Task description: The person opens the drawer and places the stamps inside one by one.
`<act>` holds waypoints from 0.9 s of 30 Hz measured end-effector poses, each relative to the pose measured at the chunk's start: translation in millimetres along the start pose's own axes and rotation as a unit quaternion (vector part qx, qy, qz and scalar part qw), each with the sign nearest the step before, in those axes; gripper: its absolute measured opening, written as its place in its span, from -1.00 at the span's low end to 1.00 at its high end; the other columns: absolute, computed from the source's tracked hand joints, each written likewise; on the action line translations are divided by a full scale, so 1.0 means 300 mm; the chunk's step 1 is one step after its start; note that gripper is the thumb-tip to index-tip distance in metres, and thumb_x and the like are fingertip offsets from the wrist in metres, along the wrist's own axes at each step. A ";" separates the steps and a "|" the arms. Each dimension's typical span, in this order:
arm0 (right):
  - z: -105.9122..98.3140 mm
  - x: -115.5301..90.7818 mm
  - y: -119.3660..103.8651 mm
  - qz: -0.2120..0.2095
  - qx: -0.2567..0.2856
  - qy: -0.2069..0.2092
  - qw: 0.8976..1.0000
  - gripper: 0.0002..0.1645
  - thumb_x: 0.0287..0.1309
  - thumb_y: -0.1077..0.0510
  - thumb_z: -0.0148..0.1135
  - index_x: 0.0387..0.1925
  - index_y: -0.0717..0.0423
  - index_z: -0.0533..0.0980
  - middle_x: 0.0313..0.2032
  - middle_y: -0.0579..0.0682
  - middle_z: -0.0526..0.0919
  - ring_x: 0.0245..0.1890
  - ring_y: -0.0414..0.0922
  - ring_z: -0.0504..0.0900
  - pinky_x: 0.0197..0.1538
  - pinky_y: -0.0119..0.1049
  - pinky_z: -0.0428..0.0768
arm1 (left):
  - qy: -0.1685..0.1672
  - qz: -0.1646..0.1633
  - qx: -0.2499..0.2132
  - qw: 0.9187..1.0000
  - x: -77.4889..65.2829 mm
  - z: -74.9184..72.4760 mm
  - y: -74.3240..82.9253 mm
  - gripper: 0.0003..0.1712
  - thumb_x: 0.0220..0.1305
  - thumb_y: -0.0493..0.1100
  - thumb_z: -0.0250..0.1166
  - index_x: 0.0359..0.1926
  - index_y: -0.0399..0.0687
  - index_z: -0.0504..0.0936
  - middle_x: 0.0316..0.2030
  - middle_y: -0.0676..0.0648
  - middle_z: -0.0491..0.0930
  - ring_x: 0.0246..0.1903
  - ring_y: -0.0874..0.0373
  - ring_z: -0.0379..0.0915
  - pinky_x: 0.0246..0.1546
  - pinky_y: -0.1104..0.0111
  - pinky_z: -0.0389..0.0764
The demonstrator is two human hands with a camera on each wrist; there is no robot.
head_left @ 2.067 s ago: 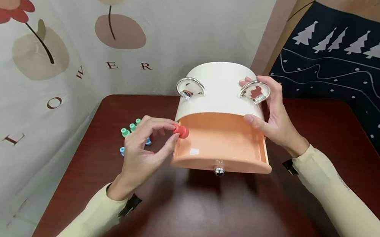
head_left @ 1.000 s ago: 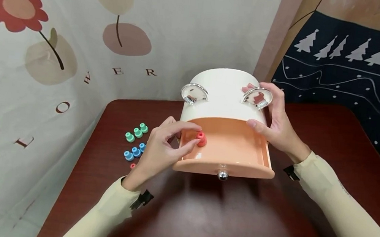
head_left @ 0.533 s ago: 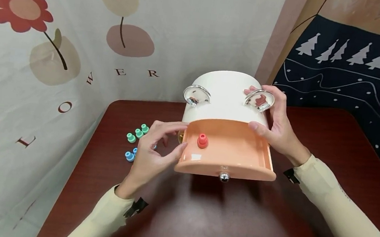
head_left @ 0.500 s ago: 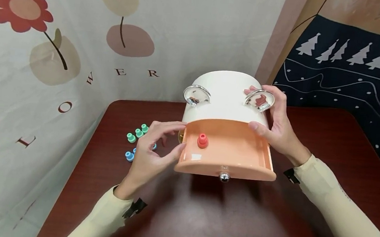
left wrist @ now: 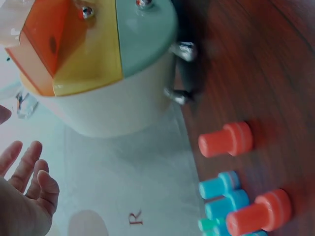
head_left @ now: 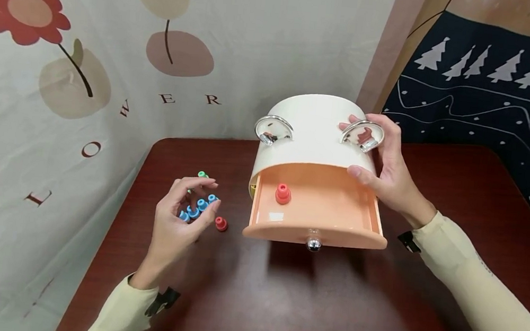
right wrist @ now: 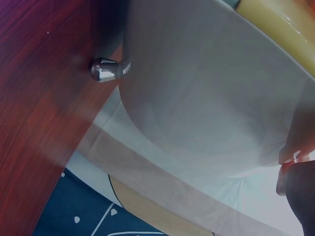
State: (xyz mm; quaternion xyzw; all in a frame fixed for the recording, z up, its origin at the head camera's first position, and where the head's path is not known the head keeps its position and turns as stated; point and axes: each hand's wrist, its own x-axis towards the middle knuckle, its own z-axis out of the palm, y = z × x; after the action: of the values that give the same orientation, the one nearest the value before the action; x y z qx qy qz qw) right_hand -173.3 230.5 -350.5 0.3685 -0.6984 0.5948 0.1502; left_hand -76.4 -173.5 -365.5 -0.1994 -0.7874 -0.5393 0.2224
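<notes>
A small white drawer cabinet [head_left: 313, 138] with two shiny round ears stands on the table, its peach top drawer [head_left: 318, 213] pulled out. Upright inside the drawer, toward the left, is a red peg-shaped piece [head_left: 283, 194]. My right hand [head_left: 391, 172] grips the cabinet's right side, thumb at the front rim and fingers behind the right ear. To the left, my left hand [head_left: 178, 218] hovers with parted, bent fingers and holds nothing. Blue pegs [head_left: 201, 204] and a red peg [head_left: 221, 224] stand beside it; green pegs [head_left: 202, 174] are partly hidden behind its fingers.
Below the peach drawer are a yellow drawer [left wrist: 91, 54] and a green drawer [left wrist: 147, 39]. The cabinet stands on silver feet [left wrist: 184, 50]. Behind the dark red table [head_left: 290, 306] hang a flower-print cloth [head_left: 258, 37] and a navy tree-print cloth [head_left: 481, 112].
My left hand carried the red peg into the drawer and let go of it there. It has since moved back left to the pegs on the table. My right hand stays on the cabinet.
</notes>
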 end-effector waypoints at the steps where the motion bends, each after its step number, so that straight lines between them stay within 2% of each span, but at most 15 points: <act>1: 0.000 -0.001 0.000 0.000 0.002 0.000 1.000 0.01 0.21 0.34 0.31 0.59 0.01 0.06 0.52 0.21 0.44 0.60 0.15 0.27 0.64 -0.02 0.06 | 0.001 -0.008 -0.002 1.000 -0.005 -0.005 -0.005 -0.45 0.19 -0.52 0.54 0.21 -0.22 0.72 0.01 -0.16 0.70 -0.27 0.05 0.47 -0.38 0.43 0.52; 7: 0.004 -0.005 0.002 0.002 0.007 0.002 1.000 0.01 0.20 0.35 0.30 0.59 0.01 0.05 0.53 0.20 0.42 0.60 0.14 0.25 0.65 0.04 0.03 | 0.009 -0.040 -0.001 0.999 -0.035 -0.033 -0.032 -0.48 0.22 -0.53 0.52 0.19 -0.21 0.74 0.01 -0.22 0.71 -0.25 0.05 0.44 -0.33 0.45 0.52; 15: 0.001 -0.004 0.002 0.002 0.009 0.006 1.000 0.03 0.17 0.37 0.29 0.58 0.01 0.05 0.51 0.20 0.44 0.61 0.11 0.25 0.65 -0.02 0.04 | 0.036 -0.078 0.072 0.994 -0.100 -0.068 -0.094 -0.60 0.19 -0.49 0.57 0.05 -0.21 0.78 -0.21 -0.06 0.62 -0.36 0.03 0.37 -0.43 0.43 0.39; 18: 0.001 -0.005 0.001 0.002 0.007 0.006 1.000 0.02 0.19 0.35 0.31 0.59 0.00 0.05 0.51 0.20 0.42 0.61 0.11 0.26 0.65 -0.02 0.06 | 0.040 -0.121 0.090 0.988 -0.118 -0.083 -0.105 -0.64 0.22 -0.43 0.60 0.03 -0.16 0.78 -0.26 -0.05 0.58 -0.40 -0.01 0.35 -0.44 0.41 0.35; 23: 0.005 0.003 0.002 -0.004 0.014 0.001 1.000 0.02 0.20 0.36 0.31 0.59 0.00 0.06 0.49 0.21 0.44 0.57 0.13 0.33 0.65 0.06 0.01 | 0.024 -0.204 0.126 0.971 -0.144 -0.105 -0.104 -0.71 0.32 -0.31 0.58 0.03 -0.09 0.78 -0.21 -0.10 0.61 -0.41 0.08 0.41 -0.45 0.42 0.39; 27: 0.002 0.003 0.003 -0.004 0.018 0.004 1.000 0.00 0.21 0.34 0.31 0.59 0.01 0.06 0.47 0.21 0.46 0.56 0.11 0.35 0.65 0.05 0.02 | 0.006 -0.222 0.156 0.962 -0.155 -0.109 -0.122 -0.69 0.33 -0.30 0.57 0.06 -0.16 0.76 -0.14 -0.19 0.67 -0.36 0.11 0.44 -0.46 0.46 0.39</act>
State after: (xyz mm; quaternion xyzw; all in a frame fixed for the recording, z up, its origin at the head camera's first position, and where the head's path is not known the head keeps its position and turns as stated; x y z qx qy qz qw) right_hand -174.3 229.8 -350.7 0.3719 -0.6858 0.6077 0.1487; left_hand -54.0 -220.0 -409.3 0.0209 -0.8848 -0.4469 0.1302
